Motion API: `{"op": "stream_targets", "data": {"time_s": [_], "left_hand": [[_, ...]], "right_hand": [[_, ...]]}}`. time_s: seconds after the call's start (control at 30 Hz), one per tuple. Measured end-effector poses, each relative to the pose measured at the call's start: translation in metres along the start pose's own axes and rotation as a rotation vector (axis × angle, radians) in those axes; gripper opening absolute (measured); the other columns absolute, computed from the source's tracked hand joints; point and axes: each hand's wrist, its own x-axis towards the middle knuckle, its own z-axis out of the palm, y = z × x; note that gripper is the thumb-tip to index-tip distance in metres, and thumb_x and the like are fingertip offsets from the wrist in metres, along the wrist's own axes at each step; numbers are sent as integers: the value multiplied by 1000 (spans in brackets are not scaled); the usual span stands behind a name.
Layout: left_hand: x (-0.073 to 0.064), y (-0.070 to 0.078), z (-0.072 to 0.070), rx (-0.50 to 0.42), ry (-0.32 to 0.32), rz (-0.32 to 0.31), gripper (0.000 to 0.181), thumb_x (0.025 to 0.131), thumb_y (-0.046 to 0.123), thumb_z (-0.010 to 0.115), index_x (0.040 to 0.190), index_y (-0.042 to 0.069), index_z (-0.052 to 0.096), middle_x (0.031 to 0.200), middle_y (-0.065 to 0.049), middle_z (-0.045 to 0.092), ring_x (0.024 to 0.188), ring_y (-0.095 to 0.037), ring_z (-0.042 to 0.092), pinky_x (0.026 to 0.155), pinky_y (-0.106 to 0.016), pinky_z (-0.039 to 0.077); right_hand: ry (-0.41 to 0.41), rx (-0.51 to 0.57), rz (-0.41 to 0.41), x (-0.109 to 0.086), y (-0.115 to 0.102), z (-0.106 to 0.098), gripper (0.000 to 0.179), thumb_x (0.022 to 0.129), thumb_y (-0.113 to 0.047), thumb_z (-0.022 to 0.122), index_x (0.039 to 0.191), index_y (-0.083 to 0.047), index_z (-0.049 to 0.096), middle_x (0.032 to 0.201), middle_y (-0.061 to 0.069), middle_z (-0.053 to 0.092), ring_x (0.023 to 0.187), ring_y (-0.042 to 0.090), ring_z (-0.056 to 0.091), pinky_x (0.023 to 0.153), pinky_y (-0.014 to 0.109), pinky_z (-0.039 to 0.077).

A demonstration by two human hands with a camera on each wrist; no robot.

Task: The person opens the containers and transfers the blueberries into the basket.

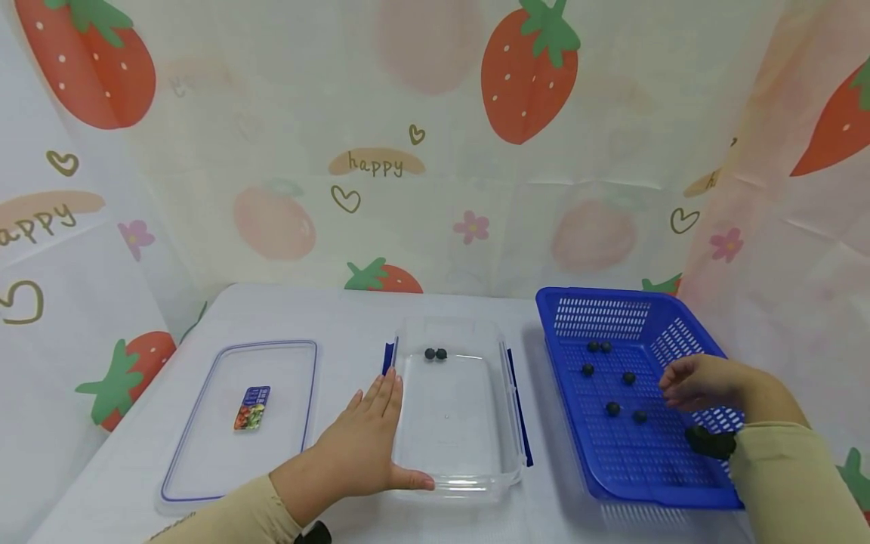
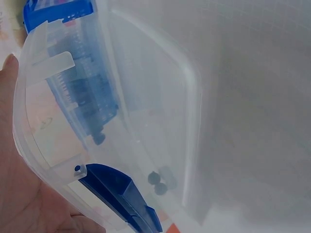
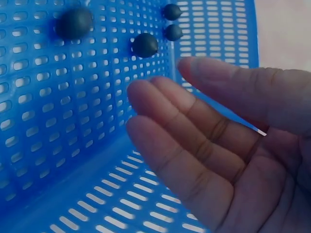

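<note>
My left hand rests with straight fingers along the left rim of a clear plastic container, its thumb laid over the front rim. Two small dark round balls sit side by side at the container's far end. Blue side clips hang folded down from its walls. Over the right part of a blue perforated basket hovers my right hand, fingers loosely bent and nothing between them in the right wrist view. Several more dark balls, each with a tiny tip, lie on the basket floor, one ball near the fingertips.
To the left lies a clear lid with a blue-edged seal and a colourful label on it. A white cloth covers the table. Behind hangs a strawberry-print curtain, also at both sides.
</note>
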Motion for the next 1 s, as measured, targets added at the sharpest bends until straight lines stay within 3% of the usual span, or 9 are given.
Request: {"op": "stream_targets", "data": {"time_s": [0.17,0.4,0.67,0.83,1.0], "left_hand": [[0,0,2,1,5,1,129,59,84,50,144,-4,12,151,-20,7,138,-32,9,107,-51,18],[0,-1,2,17,-4,3,134,55,91,39,144,-4,11,151,-20,5,138,-32,8,107,-51,18],[1,0,1,5,-6,7,131,58,88,45,144,-5,11,151,-20,6,138,-33,8,107,-51,18],[0,0,1,0,-10,4,132,57,89,42,144,-4,11,151,-20,5,138,-32,7,108,-51,17],[-1,0,0,-11,-8,3,130,58,86,47,144,-4,11,151,-20,5,138,-33,8,107,-51,17]], "right_hand": [[-25,22,-42,1,4,-6,20,87,-4,57,100,10,55,93,13,61,89,28,61,80,42,51],[-77,82,-113,-3,1,-12,16,90,-6,54,102,4,56,96,10,62,92,25,62,82,39,50],[-78,138,-186,-10,-13,-15,12,92,-5,52,102,0,58,95,7,63,89,18,64,80,33,51],[-72,135,-233,-12,-20,-20,17,94,-6,50,107,3,55,97,5,63,91,17,64,80,33,51],[-51,105,-277,-12,-29,-25,20,95,-7,48,111,5,51,102,4,61,94,15,63,81,32,51]]}}
